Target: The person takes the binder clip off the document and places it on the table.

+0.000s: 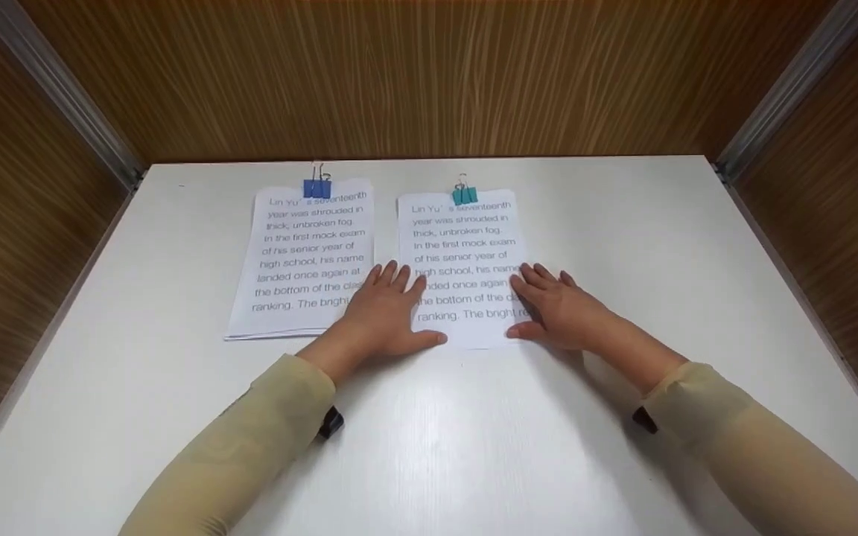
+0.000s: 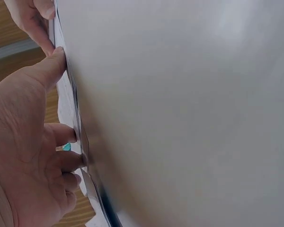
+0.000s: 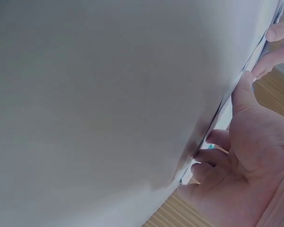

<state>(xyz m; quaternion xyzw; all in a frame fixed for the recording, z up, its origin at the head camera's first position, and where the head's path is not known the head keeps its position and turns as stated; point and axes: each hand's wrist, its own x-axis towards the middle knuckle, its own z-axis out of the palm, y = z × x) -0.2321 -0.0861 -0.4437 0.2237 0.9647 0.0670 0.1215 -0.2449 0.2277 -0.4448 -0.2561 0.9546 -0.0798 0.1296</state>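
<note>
Two printed paper stacks lie side by side on the white table. A teal binder clip (image 1: 465, 196) grips the top edge of the right stack (image 1: 465, 260), and a blue binder clip (image 1: 317, 189) that of the left stack (image 1: 306, 257). My left hand (image 1: 383, 318) rests along the right stack's left edge, thumb on its lower corner, fingers fairly straight and spread, partly over the left stack's lower right. On the opposite edge, my right hand (image 1: 567, 311) touches the same stack with extended fingers and thumb. Both wrist views show the hands nearly level with the tabletop.
The white table (image 1: 697, 298) extends around the papers. Wood-grain panels (image 1: 429, 82) stand at the back and on both sides, with metal strips (image 1: 794, 82) at the corners. A small black object (image 1: 331, 423) shows under the left sleeve.
</note>
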